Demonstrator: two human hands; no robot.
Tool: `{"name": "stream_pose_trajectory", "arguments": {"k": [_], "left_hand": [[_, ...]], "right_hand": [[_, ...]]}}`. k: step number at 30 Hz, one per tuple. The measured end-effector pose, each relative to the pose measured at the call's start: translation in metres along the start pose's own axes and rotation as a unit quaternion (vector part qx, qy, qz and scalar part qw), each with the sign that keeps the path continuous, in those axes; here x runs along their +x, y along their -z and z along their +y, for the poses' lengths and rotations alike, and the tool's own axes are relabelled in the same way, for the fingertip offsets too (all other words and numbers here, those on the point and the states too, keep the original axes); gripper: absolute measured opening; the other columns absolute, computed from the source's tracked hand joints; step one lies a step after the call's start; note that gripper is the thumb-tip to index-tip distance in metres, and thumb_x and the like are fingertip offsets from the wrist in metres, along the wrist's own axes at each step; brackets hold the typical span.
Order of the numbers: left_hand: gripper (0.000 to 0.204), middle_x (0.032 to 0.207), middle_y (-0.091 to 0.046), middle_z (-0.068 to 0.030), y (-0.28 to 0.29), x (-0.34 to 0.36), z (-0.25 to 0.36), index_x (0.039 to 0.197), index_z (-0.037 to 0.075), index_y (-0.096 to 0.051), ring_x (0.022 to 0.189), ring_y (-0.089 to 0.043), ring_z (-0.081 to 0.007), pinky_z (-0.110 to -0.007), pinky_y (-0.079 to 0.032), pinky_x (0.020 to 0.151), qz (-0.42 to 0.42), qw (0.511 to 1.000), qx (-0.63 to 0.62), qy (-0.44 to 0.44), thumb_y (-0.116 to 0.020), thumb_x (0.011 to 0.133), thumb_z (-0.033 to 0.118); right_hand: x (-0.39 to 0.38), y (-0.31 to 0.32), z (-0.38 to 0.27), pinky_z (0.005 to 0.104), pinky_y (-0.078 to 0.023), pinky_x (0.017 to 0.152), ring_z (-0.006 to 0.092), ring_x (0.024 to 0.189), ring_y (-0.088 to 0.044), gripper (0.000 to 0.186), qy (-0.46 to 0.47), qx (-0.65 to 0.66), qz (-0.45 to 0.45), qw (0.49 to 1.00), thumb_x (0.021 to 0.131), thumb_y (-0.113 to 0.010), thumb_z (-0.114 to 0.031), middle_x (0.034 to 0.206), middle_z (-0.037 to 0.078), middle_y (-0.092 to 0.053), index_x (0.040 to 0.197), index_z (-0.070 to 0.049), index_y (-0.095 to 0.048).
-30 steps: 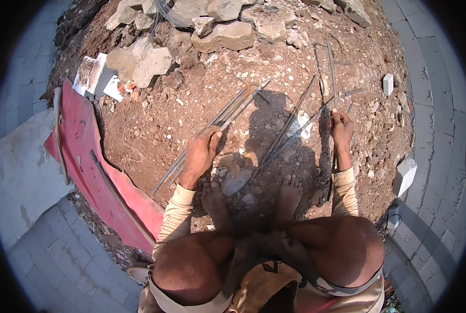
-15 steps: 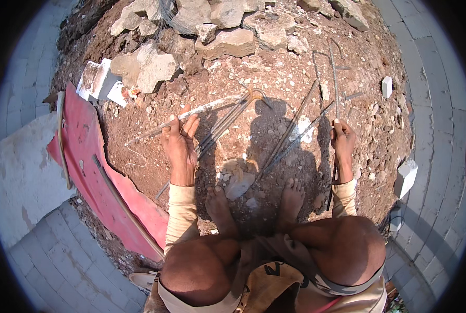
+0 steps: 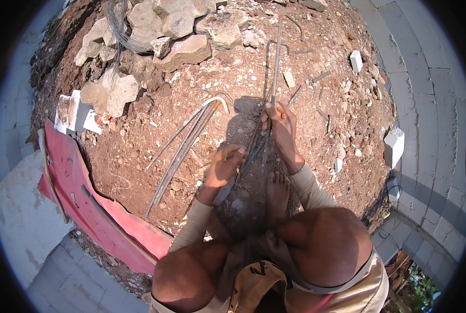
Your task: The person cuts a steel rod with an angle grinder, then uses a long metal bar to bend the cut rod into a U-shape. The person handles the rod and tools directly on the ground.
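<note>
My right hand (image 3: 281,119) is closed around a thin steel rod (image 3: 278,57) whose far end is bent into a hook. It is over the right-hand rods, where another hooked rod (image 3: 267,68) lies alongside. My left hand (image 3: 223,166) is lower and to the left, its fingers curled together close to the near ends of those rods (image 3: 251,151); whatever they pinch, if anything, is hidden. To the left, several bent rods (image 3: 183,148) lie in a bundle on the soil, their hooked ends pointing away from me.
Broken paving blocks (image 3: 183,52) and tangled wire (image 3: 119,31) are at the far left. A red sheet (image 3: 94,208) with a curved stick (image 3: 118,216) on it lies at the left. White blocks (image 3: 393,146) stand along the right. Short rod offcuts (image 3: 321,76) are scattered on the soil.
My left hand has let go of a rod, which now lies by the left bundle, and has moved right and nearer. My right hand has carried its rod leftward over the other rods.
</note>
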State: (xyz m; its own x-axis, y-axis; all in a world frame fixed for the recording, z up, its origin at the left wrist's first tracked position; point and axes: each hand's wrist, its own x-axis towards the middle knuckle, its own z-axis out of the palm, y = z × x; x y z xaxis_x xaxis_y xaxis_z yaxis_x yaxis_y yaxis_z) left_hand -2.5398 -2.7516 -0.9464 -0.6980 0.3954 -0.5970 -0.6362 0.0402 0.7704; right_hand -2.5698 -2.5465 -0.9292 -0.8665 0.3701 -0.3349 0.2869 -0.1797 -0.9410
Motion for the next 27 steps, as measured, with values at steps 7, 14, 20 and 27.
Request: {"name": "stream_pose_trajectory", "arguments": {"k": [7,14,20,27], "left_hand": [[0.042,0.099,-0.067,-0.0117,-0.016,0.011,0.005,0.137,0.002,-0.052,0.076,-0.063,-0.0197,-0.035,-0.051,0.069,0.055,0.996,0.057,-0.045,-0.054,0.107,0.031],[0.042,0.088,-0.061,-0.0126,0.001,0.009,0.005,0.119,-0.003,-0.062,0.085,-0.056,-0.0193,-0.038,-0.047,0.079,0.117,0.951,0.183,-0.218,-0.055,0.106,0.037],[0.04,0.092,-0.066,-0.013,0.021,0.014,0.011,0.118,-0.005,-0.065,0.086,-0.059,-0.0206,-0.038,-0.048,0.08,0.032,0.956,0.24,-0.167,-0.056,0.105,0.032],[0.043,0.107,-0.07,-0.0298,0.047,0.019,0.022,0.134,0.002,-0.061,0.104,-0.064,-0.0499,-0.054,-0.05,0.088,0.063,0.848,0.517,-0.097,-0.056,0.104,0.032]], "right_hand": [[0.014,-0.071,0.047,0.0259,-0.049,0.061,0.008,0.067,-0.059,0.022,0.097,-0.094,0.059,0.989,0.099,-0.071,-0.02,0.08,0.003,-0.068,0.101,0.002,-0.07],[0.013,-0.051,0.046,0.0302,-0.049,0.064,0.008,0.068,-0.058,0.028,-0.002,-0.105,-0.064,0.992,0.103,-0.065,-0.025,0.077,0.003,-0.066,0.101,0.002,-0.069],[-0.017,-0.02,0.044,0.0381,-0.051,0.072,0.0203,0.082,-0.067,0.036,-0.011,-0.162,-0.083,0.983,0.099,-0.065,-0.034,0.088,0.012,-0.071,0.117,-0.003,-0.07],[-0.08,0.014,0.049,0.0356,-0.054,0.08,0.0198,0.087,-0.068,0.03,0.026,-0.224,-0.111,0.968,0.098,-0.068,-0.031,0.097,0.011,-0.073,0.113,-0.005,-0.073]]}}
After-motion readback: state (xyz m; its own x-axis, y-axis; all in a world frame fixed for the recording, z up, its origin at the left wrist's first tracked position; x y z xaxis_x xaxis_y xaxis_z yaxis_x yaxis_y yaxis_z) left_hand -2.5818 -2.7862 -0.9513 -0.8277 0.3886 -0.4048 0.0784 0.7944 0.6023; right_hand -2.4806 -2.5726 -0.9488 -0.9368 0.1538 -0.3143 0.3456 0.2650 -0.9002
